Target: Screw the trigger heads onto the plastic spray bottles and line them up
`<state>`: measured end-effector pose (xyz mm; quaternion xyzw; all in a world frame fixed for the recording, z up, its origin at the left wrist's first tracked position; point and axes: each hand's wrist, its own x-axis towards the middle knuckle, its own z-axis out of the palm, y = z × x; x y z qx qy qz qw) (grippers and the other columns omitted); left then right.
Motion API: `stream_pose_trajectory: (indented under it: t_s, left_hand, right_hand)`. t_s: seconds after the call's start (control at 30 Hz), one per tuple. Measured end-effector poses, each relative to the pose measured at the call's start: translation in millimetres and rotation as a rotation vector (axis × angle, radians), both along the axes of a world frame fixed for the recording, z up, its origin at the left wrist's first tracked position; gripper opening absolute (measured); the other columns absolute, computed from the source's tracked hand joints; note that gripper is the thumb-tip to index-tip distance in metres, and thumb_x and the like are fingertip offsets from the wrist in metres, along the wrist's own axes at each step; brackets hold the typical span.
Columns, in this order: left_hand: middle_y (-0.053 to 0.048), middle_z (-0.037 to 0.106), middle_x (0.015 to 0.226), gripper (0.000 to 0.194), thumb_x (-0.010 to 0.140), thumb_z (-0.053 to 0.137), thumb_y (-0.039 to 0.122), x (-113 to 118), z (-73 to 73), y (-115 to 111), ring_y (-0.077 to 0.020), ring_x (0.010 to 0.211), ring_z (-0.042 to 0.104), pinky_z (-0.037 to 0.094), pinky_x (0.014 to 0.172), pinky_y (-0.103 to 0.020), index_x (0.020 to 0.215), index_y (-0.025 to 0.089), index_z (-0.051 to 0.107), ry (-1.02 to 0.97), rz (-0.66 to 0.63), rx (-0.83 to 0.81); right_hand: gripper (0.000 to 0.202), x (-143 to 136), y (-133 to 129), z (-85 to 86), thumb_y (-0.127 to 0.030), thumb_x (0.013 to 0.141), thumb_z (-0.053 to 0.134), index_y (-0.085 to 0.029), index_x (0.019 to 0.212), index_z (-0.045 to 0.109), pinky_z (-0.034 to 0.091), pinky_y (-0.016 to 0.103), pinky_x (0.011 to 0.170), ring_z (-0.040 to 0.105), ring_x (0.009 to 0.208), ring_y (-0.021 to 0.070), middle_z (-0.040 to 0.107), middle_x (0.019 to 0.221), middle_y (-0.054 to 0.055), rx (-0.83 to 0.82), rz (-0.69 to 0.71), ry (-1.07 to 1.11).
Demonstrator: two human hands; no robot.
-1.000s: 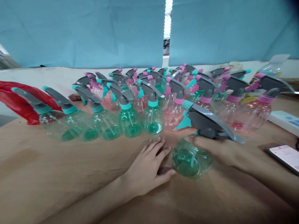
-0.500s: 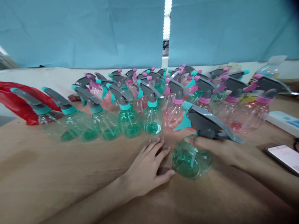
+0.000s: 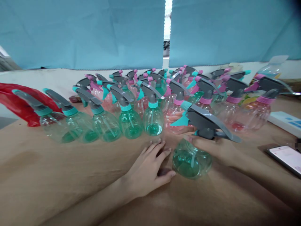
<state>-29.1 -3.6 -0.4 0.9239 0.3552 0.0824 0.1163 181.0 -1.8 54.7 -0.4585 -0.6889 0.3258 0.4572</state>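
Observation:
My right hand (image 3: 218,150) is around the neck of a clear green spray bottle (image 3: 191,160), its thumb at the near side and some fingers showing past the turquoise trigger. A grey head with a turquoise nozzle tops this bottle, and a thin dip tube runs down inside. Flat on the wooden table (image 3: 77,185), just left of the bottle, lies my left hand (image 3: 149,169) with its fingers apart and nothing in it. Beyond it stands a green spray bottle with a turquoise collar (image 3: 153,121).
Several green spray bottles (image 3: 108,127) line the left front, with pink ones (image 3: 257,113) at the right and more behind. A red plastic bag (image 3: 30,106) lies far left. At right are a phone (image 3: 288,160), a white box (image 3: 285,122) and a large clear bottle (image 3: 270,70).
The held spray bottle has shifted slightly left with my right hand, and more of that hand's fingers show beyond the trigger. My left hand has stayed put.

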Motion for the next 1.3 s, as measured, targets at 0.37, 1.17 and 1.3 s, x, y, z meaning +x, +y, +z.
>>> stream_pose_trajectory:
  t_s: [0.37,1.17,1.3]
  left_hand:
    - [-0.014,0.035,0.148,0.052,0.088,0.055,0.049,0.0,2.8,-1.1,-0.0291,0.137,0.027,0.026,0.109,-0.048,0.128,0.016,0.051,-0.002,0.006,-0.008]
    - [-0.013,0.035,0.148,0.051,0.088,0.055,0.049,0.5,6.6,-1.8,-0.0298,0.137,0.029,0.025,0.110,-0.049,0.127,0.016,0.051,0.010,0.009,-0.015]
    - [-0.013,0.034,0.148,0.052,0.088,0.055,0.049,0.5,4.8,-1.2,-0.0291,0.137,0.028,0.024,0.111,-0.049,0.128,0.016,0.051,0.006,0.001,0.000]
  right_hand:
    - [0.030,-1.0,-2.0,2.5,-0.022,0.073,0.056,-0.027,0.100,0.069,0.056,0.037,0.077,0.068,0.080,0.0217,0.070,0.075,0.000,-0.081,0.059,-0.006]
    - [0.053,-2.1,0.6,8.9,-0.015,0.071,0.053,-0.030,0.121,0.058,0.057,0.032,0.075,0.068,0.076,0.0185,0.070,0.101,0.000,-0.025,0.133,-0.005]
    - [0.054,-1.6,0.2,9.1,-0.014,0.071,0.050,-0.029,0.123,0.056,0.055,0.031,0.060,0.065,0.061,0.0174,0.071,0.087,-0.002,-0.023,0.105,-0.065]
